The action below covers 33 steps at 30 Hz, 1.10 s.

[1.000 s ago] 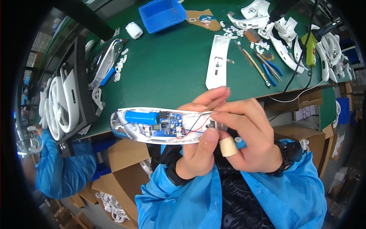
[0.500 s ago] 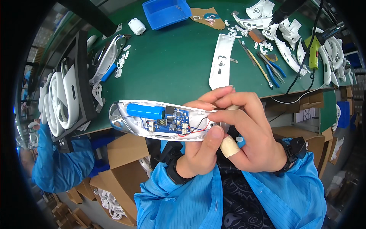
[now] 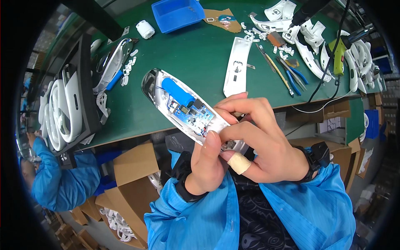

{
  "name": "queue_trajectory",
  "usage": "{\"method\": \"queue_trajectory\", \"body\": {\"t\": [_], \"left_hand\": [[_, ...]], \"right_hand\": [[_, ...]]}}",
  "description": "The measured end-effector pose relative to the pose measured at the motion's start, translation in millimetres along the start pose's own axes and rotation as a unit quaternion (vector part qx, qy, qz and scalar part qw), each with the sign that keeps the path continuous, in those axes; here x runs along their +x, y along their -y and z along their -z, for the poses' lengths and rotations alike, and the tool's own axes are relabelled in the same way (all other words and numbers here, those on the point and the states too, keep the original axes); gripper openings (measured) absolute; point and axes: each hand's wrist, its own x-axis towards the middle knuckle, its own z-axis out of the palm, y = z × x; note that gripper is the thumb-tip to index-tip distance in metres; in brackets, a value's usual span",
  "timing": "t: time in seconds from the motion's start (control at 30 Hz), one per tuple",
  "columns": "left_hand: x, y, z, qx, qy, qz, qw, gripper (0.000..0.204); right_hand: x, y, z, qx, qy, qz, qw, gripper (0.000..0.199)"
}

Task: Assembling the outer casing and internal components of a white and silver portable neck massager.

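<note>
We swing oblong white plastic housing (image 3: 182,128) diagonal, blue circuit board (image 3: 197,119) still accessible; left hand (image 3: 206,166) grasps housing's side, right hand (image 3: 271,154) its near end.

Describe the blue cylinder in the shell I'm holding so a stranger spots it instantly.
Near the green table, the left hand and right hand hold an open white shell. The cylinder lies inside, toward the glossy dark end. It is smooth and rounded, unlike the flat, component-covered blue circuit board beside it.

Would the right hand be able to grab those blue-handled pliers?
Likely yes: the blue-handled pliers lie uncovered on the green table, though the right hand would first have to release the white shell.
</note>
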Motion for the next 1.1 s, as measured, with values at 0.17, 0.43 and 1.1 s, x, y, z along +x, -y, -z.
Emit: {"method": "queue_trajectory", "body": {"t": [0.17,0.43,1.1], "left_hand": [[-0.6,1.7,-3.1,-0.036,-0.025,-0.002,0.999,0.049],[-0.3,2.2,-1.4,-0.088,-0.037,-0.003,0.995,0.046],[5.6,9.6,-2.8,-0.073,-0.004,-0.017,0.997,0.049]], "right_hand": [[-2.8,-3.0,-7.6,0.031,-0.042,0.001,0.999,0.034],[-4.3,-6.5,-0.5,0.038,-0.062,0.02,0.997,0.036],[-11.9,10.0,-9.2,-0.194,-0.126,0.021,0.973,0.039]]}}
